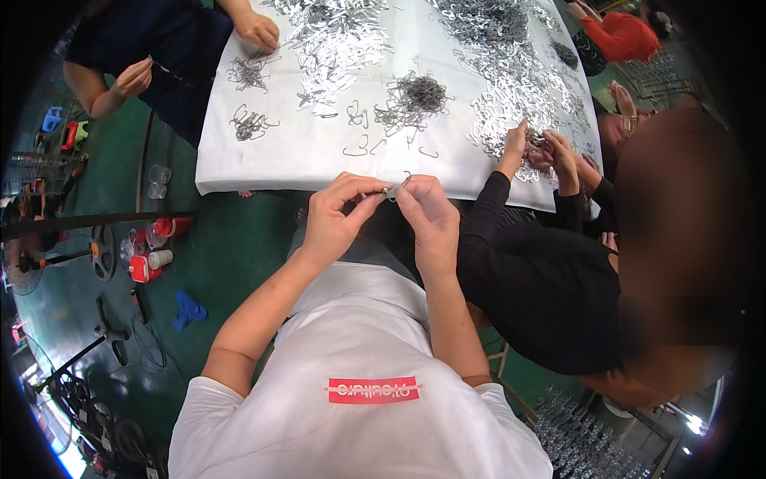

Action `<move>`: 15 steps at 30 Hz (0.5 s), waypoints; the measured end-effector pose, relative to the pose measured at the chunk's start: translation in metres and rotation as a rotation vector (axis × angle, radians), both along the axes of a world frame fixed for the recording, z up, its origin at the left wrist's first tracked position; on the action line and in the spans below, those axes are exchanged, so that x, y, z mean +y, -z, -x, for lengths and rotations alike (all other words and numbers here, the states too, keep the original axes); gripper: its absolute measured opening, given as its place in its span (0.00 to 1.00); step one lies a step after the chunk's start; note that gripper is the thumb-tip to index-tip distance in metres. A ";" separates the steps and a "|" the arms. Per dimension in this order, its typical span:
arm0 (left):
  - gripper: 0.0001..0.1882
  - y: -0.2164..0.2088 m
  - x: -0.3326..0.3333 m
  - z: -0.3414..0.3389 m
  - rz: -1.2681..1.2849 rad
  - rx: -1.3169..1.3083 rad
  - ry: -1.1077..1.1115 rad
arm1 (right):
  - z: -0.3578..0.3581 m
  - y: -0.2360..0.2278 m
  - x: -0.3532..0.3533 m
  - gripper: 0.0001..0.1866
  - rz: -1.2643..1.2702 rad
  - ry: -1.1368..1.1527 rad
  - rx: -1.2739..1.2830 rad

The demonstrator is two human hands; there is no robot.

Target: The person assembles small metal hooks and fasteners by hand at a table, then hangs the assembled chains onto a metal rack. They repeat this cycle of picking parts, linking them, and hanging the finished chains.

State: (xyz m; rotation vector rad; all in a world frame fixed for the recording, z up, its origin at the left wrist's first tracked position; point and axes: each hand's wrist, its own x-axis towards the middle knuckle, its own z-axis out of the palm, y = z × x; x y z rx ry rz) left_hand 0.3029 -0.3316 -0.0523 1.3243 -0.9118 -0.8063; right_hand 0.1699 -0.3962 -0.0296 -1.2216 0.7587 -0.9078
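Note:
My left hand [333, 217] and my right hand [432, 222] meet just off the near edge of the white-covered table [295, 172]. The fingertips of my left hand pinch a small shiny metal piece [389, 192]. Between the thumb and fingers of my right hand is a bent wire hook [408, 176], its curved end sticking up. The two parts touch or nearly touch; the fingers hide most of them. On the table beyond my hands lie a few loose wire hooks [357, 148] and a dark heap of wire hooks [423, 93].
Flat shiny metal pieces [339, 48] form a big pile farther back. Smaller hook piles [249, 125] lie at left. At right, a co-worker's hands [517, 148] work over another metal pile [491, 120]. A second co-worker's hand [133, 78] holds a thin piece at far left.

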 end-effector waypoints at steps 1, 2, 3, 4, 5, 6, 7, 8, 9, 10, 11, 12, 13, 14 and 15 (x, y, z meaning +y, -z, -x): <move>0.09 -0.002 -0.001 0.001 -0.016 0.003 0.004 | -0.001 0.001 0.001 0.03 0.022 0.020 -0.007; 0.09 -0.004 -0.002 0.001 -0.027 0.006 0.007 | -0.001 0.002 0.001 0.03 0.045 0.043 -0.014; 0.09 -0.006 -0.003 0.002 -0.009 -0.012 0.009 | -0.001 0.002 0.002 0.03 0.068 0.064 -0.001; 0.09 -0.007 -0.005 0.003 0.014 -0.030 0.011 | -0.002 0.002 0.002 0.03 0.091 0.088 0.012; 0.10 -0.009 -0.006 0.003 0.029 -0.049 0.014 | -0.004 0.002 0.003 0.03 0.113 0.115 0.026; 0.11 -0.010 -0.007 0.003 0.045 -0.059 0.015 | -0.005 0.001 0.005 0.02 0.139 0.152 0.037; 0.11 -0.011 -0.007 0.004 0.056 -0.071 0.021 | -0.007 0.001 0.007 0.02 0.166 0.196 0.050; 0.12 -0.011 -0.008 0.004 0.064 -0.082 0.032 | -0.009 0.001 0.009 0.02 0.191 0.245 0.065; 0.13 -0.011 -0.009 0.003 0.100 -0.119 0.053 | -0.011 0.001 0.012 0.02 0.240 0.292 0.079; 0.15 -0.011 -0.010 0.002 0.135 -0.155 0.080 | -0.012 0.001 0.015 0.02 0.290 0.344 0.096; 0.16 -0.011 -0.011 0.000 0.167 -0.191 0.110 | -0.013 0.001 0.018 0.02 0.341 0.398 0.115; 0.16 -0.010 -0.012 -0.003 0.198 -0.185 0.135 | -0.014 0.000 0.021 0.03 0.361 0.439 0.116; 0.17 -0.010 -0.014 -0.007 0.224 -0.180 0.164 | -0.015 -0.002 0.025 0.03 0.382 0.484 0.116; 0.17 -0.010 -0.015 -0.011 0.242 -0.174 0.196 | -0.016 -0.004 0.030 0.04 0.412 0.535 0.113; 0.16 -0.010 -0.017 -0.017 0.232 -0.147 0.223 | -0.016 -0.008 0.035 0.05 0.439 0.581 0.121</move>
